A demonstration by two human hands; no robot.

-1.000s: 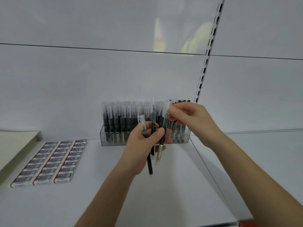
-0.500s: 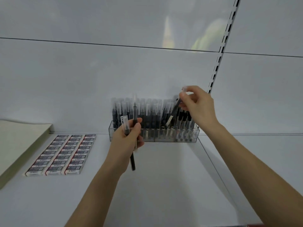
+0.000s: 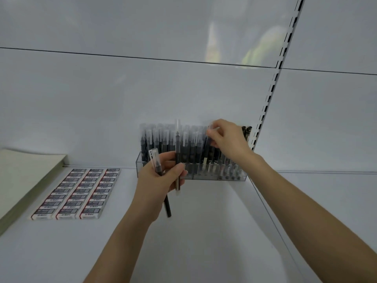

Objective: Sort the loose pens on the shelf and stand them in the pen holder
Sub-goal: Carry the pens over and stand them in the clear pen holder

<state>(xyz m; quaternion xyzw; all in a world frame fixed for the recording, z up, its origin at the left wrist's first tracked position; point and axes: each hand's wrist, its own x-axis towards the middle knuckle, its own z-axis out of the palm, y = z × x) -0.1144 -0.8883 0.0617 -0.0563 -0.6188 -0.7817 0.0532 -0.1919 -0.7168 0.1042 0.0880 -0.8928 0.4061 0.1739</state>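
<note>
A clear plastic pen holder (image 3: pixel 140 166) stands against the shelf's back wall, filled with several upright black pens with frosted caps. My left hand (image 3: pixel 161 176) is in front of it, closed around two black pens (image 3: pixel 177 158); one stands upright, the other slants down below the fist. My right hand (image 3: pixel 228 139) is over the holder's right half, fingers pinched on the cap of one black pen (image 3: pixel 206 148) that stands nearly upright among the others. Its lower end is inside the holder.
Three rows of boxed erasers (image 3: pixel 81 193) lie flat on the white shelf (image 3: pixel 204 231) to the left. A stack of pale paper (image 3: pixel 24 176) sits at the far left. A slotted upright rail (image 3: pixel 271 86) runs up the back wall right of the holder.
My right hand carried a pen from the left hand's bundle up and right, then lowered it into the holder. The left hand holds fewer pens and stays in place.
</note>
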